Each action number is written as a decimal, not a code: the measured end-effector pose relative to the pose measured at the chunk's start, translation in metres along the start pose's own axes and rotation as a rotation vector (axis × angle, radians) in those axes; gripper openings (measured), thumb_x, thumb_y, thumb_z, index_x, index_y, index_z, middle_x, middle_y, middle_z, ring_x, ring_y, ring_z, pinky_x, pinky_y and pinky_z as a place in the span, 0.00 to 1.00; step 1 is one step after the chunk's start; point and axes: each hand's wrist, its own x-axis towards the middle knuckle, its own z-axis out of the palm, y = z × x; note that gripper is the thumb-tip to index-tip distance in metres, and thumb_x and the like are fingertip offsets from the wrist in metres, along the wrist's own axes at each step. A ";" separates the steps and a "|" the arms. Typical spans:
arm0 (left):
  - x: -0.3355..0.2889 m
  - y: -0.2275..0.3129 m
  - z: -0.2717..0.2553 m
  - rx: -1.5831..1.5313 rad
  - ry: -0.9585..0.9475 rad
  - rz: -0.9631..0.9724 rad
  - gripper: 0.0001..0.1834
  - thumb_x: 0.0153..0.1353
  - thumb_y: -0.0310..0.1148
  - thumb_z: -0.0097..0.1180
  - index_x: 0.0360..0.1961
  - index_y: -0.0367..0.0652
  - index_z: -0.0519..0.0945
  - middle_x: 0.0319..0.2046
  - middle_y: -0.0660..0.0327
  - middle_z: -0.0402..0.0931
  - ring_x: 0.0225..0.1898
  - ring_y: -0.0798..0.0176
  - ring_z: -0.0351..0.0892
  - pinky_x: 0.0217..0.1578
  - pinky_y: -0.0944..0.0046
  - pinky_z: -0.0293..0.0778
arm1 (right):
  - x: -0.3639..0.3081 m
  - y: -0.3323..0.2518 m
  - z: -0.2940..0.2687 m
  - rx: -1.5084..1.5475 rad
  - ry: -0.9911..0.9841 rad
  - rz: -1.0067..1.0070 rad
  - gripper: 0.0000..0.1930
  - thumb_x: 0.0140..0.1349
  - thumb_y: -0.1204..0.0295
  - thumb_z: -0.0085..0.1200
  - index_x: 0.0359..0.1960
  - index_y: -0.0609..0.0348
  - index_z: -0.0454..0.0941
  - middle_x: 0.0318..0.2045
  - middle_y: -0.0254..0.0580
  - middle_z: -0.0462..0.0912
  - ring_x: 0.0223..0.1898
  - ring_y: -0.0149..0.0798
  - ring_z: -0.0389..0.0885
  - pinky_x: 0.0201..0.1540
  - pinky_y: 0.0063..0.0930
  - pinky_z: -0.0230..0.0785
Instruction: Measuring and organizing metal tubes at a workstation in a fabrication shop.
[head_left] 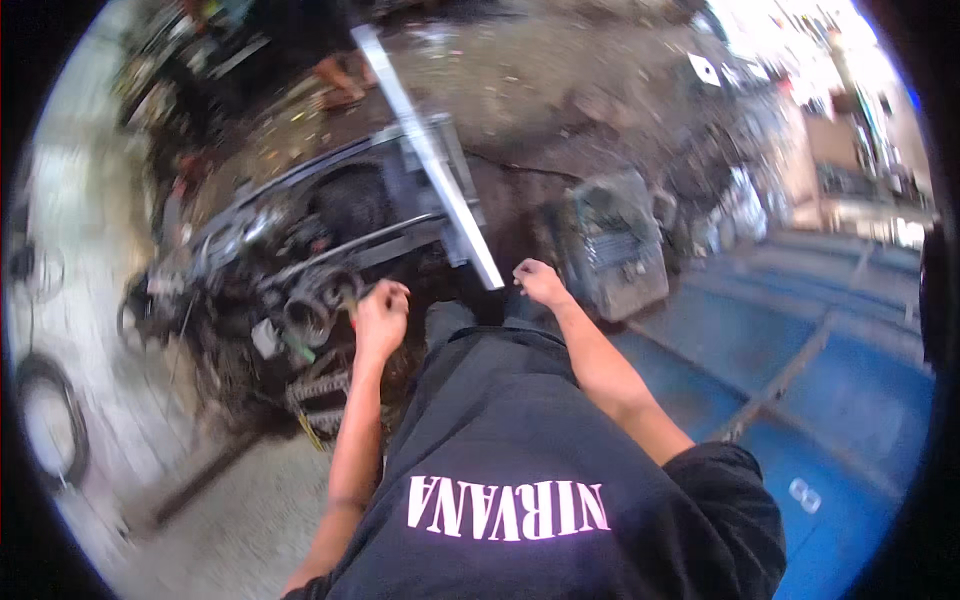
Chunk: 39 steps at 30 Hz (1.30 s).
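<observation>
Bar: in the head view, the pale bar (430, 160) runs aslant over the right edge of the engine frame (395, 245), its near end past the frame's near right corner; whether it rests there is unclear.
Right hand: the right hand (540, 283) is just beside that near end, fingers curled in; whether they hold anything cannot be told.
Left hand: the left hand (381, 312) is bent loosely by the frame's near edge; its grip cannot be told.
Bar handling: the step seems to be at the bar's near end; a firm hold would call for opening the right fingers around it.
Engine: the engine (310, 315), with its jutting parts, crowds the left hand.
Case: a grimy case (615, 245) limits room beyond the right hand.
Blue panels: blue panels (740, 315) spread right of the case.
Tyre: a tyre (80, 430) is well apart, far left.
</observation>
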 end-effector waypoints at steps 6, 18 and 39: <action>0.034 0.049 0.167 0.000 -0.567 -0.030 0.13 0.61 0.33 0.51 0.42 0.38 0.79 0.30 0.51 0.83 0.36 0.58 0.85 0.39 0.61 0.77 | 0.000 0.093 -0.096 0.415 0.146 0.227 0.14 0.65 0.62 0.51 0.43 0.61 0.77 0.35 0.41 0.84 0.27 0.33 0.80 0.24 0.32 0.71; 0.137 0.121 0.487 0.654 -0.681 -0.029 0.17 0.58 0.40 0.50 0.44 0.42 0.80 0.41 0.44 0.80 0.48 0.42 0.79 0.50 0.50 0.72 | 0.099 0.312 -0.202 0.920 0.363 0.546 0.18 0.61 0.63 0.54 0.48 0.63 0.76 0.30 0.40 0.81 0.25 0.33 0.77 0.26 0.29 0.70; 0.194 0.071 0.704 0.757 -0.637 0.409 0.33 0.43 0.30 0.63 0.52 0.34 0.68 0.48 0.44 0.68 0.52 0.39 0.68 0.53 0.46 0.67 | 0.249 0.335 -0.222 0.882 0.885 0.928 0.41 0.41 0.61 0.73 0.53 0.76 0.69 0.55 0.71 0.71 0.60 0.63 0.68 0.64 0.44 0.57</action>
